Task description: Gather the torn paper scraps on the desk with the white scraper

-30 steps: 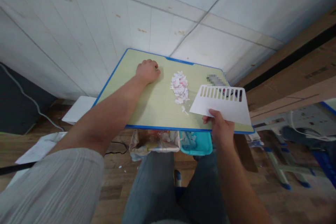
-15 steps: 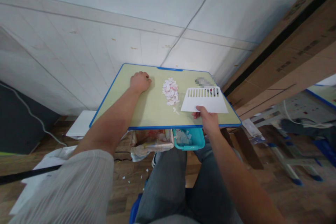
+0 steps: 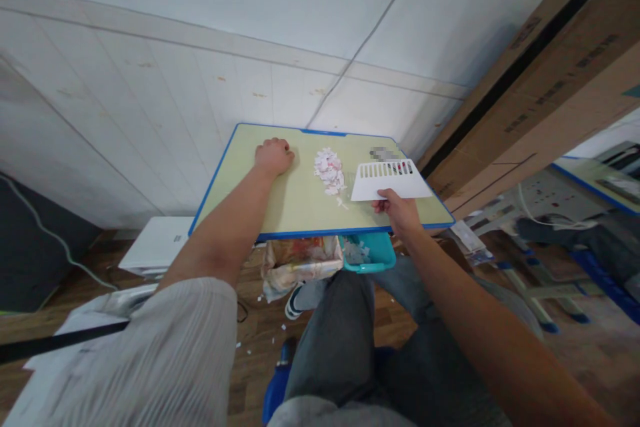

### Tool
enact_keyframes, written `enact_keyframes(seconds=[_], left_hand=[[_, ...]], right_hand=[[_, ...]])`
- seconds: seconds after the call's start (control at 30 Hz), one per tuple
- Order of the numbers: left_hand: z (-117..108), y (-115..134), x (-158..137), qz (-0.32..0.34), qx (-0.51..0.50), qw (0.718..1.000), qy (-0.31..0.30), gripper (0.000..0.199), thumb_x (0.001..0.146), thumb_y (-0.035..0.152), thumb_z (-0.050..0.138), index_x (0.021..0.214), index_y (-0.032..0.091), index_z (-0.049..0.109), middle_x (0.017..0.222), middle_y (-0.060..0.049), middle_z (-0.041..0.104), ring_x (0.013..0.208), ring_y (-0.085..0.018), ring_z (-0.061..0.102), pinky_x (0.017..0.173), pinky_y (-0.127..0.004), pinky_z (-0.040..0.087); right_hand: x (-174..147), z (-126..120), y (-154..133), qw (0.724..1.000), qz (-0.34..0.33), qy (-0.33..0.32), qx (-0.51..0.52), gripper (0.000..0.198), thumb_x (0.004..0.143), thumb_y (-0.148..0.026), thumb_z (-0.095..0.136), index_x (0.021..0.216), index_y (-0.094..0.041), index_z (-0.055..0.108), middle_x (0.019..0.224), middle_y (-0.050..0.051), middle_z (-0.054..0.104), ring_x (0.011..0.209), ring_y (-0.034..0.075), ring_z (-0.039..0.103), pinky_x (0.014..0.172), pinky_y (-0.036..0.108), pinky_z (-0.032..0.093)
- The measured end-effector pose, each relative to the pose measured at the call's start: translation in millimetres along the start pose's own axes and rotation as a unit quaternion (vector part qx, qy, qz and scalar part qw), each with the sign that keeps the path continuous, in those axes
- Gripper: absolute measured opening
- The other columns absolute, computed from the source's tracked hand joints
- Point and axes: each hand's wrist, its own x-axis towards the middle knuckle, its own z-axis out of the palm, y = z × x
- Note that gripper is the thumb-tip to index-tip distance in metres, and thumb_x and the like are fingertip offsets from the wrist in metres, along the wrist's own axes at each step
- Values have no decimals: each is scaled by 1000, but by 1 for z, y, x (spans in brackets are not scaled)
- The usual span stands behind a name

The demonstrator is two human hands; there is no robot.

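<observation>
Head view: cardboard (image 3: 540,100) stands right of the table (image 3: 300,207), scraps (image 3: 329,171) between curled left hand (image 3: 275,156) and right hand (image 3: 399,211) pinching slotted sheet (image 3: 393,186).

Soft, even light; wall (image 3: 280,20) shaded beside the cardboard (image 3: 560,73); edges stretched and slightly blurred

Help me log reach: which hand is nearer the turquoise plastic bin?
Right. The right hand is by the near edge of the desktop, close to the turquoise bin; the left hand is farther, toward the far left corner.
</observation>
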Motion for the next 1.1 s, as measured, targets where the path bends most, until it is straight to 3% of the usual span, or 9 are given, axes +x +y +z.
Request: enact_keyframes(seconds=[0.37, 0.53, 0.57, 0.63, 0.73, 0.83, 0.9, 1.0, 1.1], left_hand=[[-5, -1, -3, -6, -4, 1000, -20, 43, 111, 31, 59, 145, 19, 83, 161, -21, 73, 151, -42, 64, 126, -54, 53], [-31, 23, -10, 19, -24, 1000, -1, 44, 111, 29, 63, 149, 15, 80, 160, -21, 74, 150, -41, 66, 126, -51, 53], [-40, 31, -21, 58, -34, 998, 10, 42, 111, 29, 64, 146, 15, 81, 155, -19, 77, 146, -39, 68, 125, -49, 54], [-60, 49, -56, 143, -41, 989, -27, 30, 107, 27, 66, 126, 15, 87, 136, -16, 84, 130, -36, 75, 115, -45, 59], [-73, 74, -142, 237, -69, 964, -100, 21, 105, 26, 68, 110, 20, 88, 118, -10, 86, 111, -32, 80, 103, -43, 61], [-52, 96, -230, 337, -117, 922, -152, 27, 103, 28, 81, 127, 19, 87, 129, -10, 86, 121, -30, 79, 114, -43, 61], [-25, 108, -269, 362, -84, 917, -142, 37, 99, 26, 88, 135, 19, 85, 138, -12, 85, 134, -35, 76, 137, -56, 47], [8, 121, -291, 365, -10, 922, -126, 24, 105, 22, 84, 128, 16, 86, 132, -15, 86, 142, -39, 72, 148, -72, 25], [21, 125, -290, 349, 27, 930, -111, 13, 112, 20, 75, 117, 15, 87, 109, -13, 86, 126, -35, 78, 150, -67, 24]], right_hand=[[0, 1, 3, 1000, -3, 8, 28, 34, 58, -35, 86, 84, -24, 67, 65, -1, 73, 48, 15, 61, 41, 26, 46], [2, -1, 10, 999, 2, 18, 48, 35, 58, -33, 88, 86, -23, 69, 67, -2, 74, 46, 14, 61, 42, 25, 47], [3, -2, 11, 998, 4, 18, 53, 36, 59, -32, 88, 88, -23, 69, 67, -2, 75, 46, 13, 62, 42, 24, 47], [4, -4, 12, 998, 9, 19, 63, 36, 62, -30, 87, 92, -22, 70, 69, -3, 75, 47, 14, 63, 42, 24, 47], [6, -6, 11, 996, 17, 24, 78, 33, 67, -27, 85, 96, -23, 69, 67, -5, 73, 51, 15, 66, 46, 23, 49], [7, -6, 9, 995, 23, 29, 92, 29, 70, -25, 84, 94, -25, 67, 66, -6, 72, 52, 14, 67, 47, 22, 50], [7, -6, 7, 994, 29, 28, 97, 29, 71, -23, 84, 94, -25, 66, 67, -6, 72, 52, 14, 66, 46, 21, 49], [8, -4, 6, 994, 38, 28, 101, 28, 71, -23, 84, 94, -24, 67, 66, -7, 72, 51, 14, 66, 45, 21, 49], [8, -5, 7, 993, 44, 24, 105, 29, 72, -23, 85, 94, -24, 67, 67, -6, 72, 51, 14, 67, 45, 22, 49]])
